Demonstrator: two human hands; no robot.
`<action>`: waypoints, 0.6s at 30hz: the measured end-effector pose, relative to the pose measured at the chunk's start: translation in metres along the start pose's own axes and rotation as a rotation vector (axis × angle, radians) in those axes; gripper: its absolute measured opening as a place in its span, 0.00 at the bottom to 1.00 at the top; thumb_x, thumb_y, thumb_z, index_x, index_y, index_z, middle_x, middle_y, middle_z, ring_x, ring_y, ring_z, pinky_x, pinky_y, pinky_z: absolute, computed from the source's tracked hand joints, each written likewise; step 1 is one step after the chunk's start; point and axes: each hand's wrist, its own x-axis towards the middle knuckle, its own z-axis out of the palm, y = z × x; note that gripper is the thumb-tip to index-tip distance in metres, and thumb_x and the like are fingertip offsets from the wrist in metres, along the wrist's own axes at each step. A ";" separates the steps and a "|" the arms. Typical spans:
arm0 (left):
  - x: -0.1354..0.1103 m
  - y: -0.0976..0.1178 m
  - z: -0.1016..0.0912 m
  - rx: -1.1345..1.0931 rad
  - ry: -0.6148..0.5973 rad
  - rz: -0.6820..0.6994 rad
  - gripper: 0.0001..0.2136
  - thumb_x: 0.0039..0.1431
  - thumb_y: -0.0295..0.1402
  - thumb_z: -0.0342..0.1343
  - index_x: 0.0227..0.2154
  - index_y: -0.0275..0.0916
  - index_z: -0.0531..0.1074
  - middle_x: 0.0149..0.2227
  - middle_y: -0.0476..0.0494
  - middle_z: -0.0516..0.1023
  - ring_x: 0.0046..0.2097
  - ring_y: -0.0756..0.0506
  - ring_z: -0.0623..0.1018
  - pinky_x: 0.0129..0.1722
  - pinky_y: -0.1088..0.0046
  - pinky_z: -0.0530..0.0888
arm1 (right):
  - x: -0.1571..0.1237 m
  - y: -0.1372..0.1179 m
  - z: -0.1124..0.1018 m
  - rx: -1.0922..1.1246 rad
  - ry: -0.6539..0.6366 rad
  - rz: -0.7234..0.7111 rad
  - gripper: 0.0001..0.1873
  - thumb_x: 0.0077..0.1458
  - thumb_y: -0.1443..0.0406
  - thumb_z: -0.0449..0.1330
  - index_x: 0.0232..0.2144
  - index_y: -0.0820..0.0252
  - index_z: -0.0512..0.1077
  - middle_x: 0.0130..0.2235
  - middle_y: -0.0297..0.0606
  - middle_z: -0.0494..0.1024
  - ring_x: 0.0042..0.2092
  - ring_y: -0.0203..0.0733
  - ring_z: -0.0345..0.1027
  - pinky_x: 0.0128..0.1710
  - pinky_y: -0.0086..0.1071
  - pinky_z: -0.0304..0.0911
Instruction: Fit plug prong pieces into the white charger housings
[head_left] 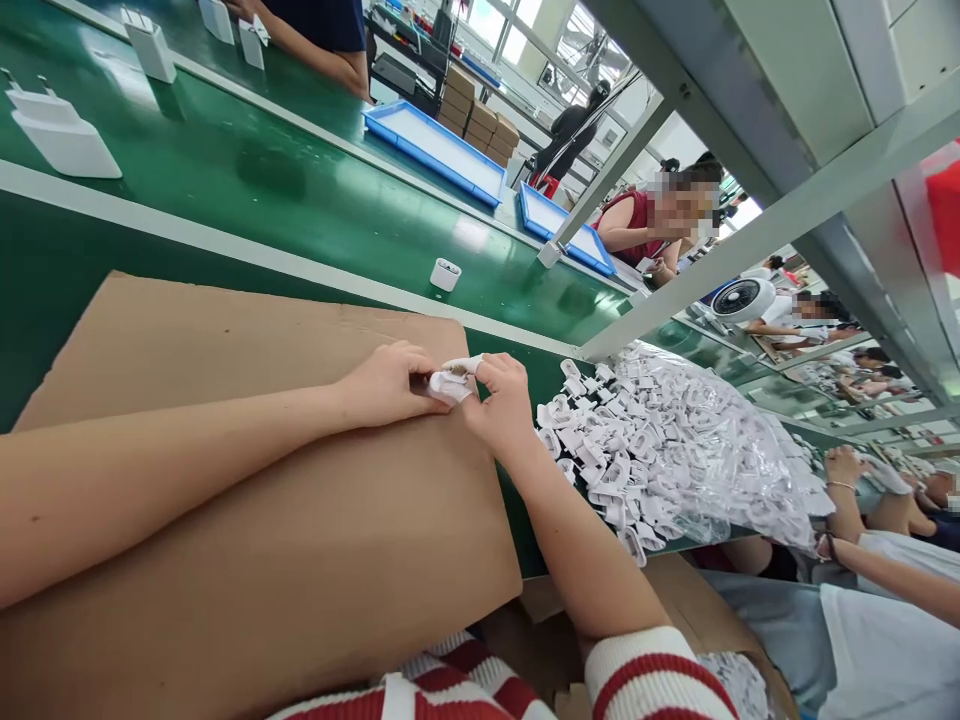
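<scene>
We pinch a small white plastic part [450, 386] at frame centre, fingers of left hand [390, 385] and right hand [504, 402] closed on it. A slip could lose it among the heaped parts [660, 450] beside.

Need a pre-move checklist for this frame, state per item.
1. Grip: left hand and right hand both pinch the part: ok.
2. Support: the part is over the cardboard, near its edge, not over the belt: ok.
3. Condition of the part: cannot tell, the hands cover most of it.
4. Supply: pile lies just beside the right hand: ok.
5. Strays: cup stands on the belt, apart from both hands: ok.
6. Clearance: neighbour's hand is by the pile's far edge, touching or not: cannot tell.
</scene>
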 end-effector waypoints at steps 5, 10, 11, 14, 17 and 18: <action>0.000 0.004 0.001 -0.013 -0.002 -0.038 0.16 0.48 0.49 0.65 0.27 0.40 0.78 0.31 0.47 0.77 0.39 0.42 0.74 0.40 0.66 0.68 | 0.001 -0.002 0.000 -0.094 0.040 0.031 0.12 0.45 0.73 0.58 0.31 0.54 0.75 0.30 0.31 0.73 0.41 0.43 0.64 0.50 0.43 0.48; 0.001 0.006 0.004 -0.021 0.017 -0.083 0.17 0.46 0.50 0.66 0.28 0.39 0.79 0.31 0.46 0.76 0.38 0.43 0.74 0.37 0.68 0.68 | 0.003 0.002 -0.002 -0.084 0.005 0.020 0.11 0.46 0.73 0.57 0.31 0.54 0.74 0.32 0.31 0.73 0.42 0.42 0.63 0.52 0.43 0.45; 0.001 0.007 0.004 -0.011 0.014 -0.086 0.18 0.47 0.50 0.65 0.28 0.38 0.79 0.31 0.45 0.76 0.38 0.43 0.74 0.37 0.68 0.68 | 0.004 0.004 -0.001 -0.082 -0.002 0.036 0.10 0.46 0.73 0.57 0.30 0.55 0.74 0.32 0.31 0.73 0.42 0.42 0.63 0.52 0.43 0.45; 0.001 0.011 0.001 0.035 -0.026 -0.093 0.17 0.51 0.48 0.62 0.30 0.36 0.79 0.31 0.45 0.76 0.36 0.47 0.73 0.35 0.69 0.66 | 0.004 0.009 0.002 -0.051 -0.017 0.066 0.07 0.46 0.72 0.57 0.28 0.57 0.73 0.32 0.32 0.73 0.41 0.41 0.63 0.52 0.41 0.47; 0.000 0.016 -0.002 0.040 -0.071 -0.123 0.18 0.53 0.47 0.60 0.35 0.35 0.80 0.32 0.46 0.76 0.36 0.48 0.73 0.35 0.70 0.66 | 0.000 0.011 0.008 0.043 0.010 0.082 0.06 0.47 0.70 0.58 0.28 0.57 0.74 0.33 0.31 0.73 0.43 0.41 0.65 0.54 0.41 0.47; 0.000 0.017 -0.002 0.012 -0.075 -0.137 0.19 0.52 0.48 0.61 0.36 0.36 0.81 0.33 0.47 0.76 0.36 0.48 0.73 0.35 0.71 0.67 | -0.001 0.010 0.010 0.085 0.035 0.104 0.07 0.49 0.69 0.58 0.30 0.56 0.75 0.33 0.31 0.74 0.43 0.41 0.65 0.56 0.41 0.46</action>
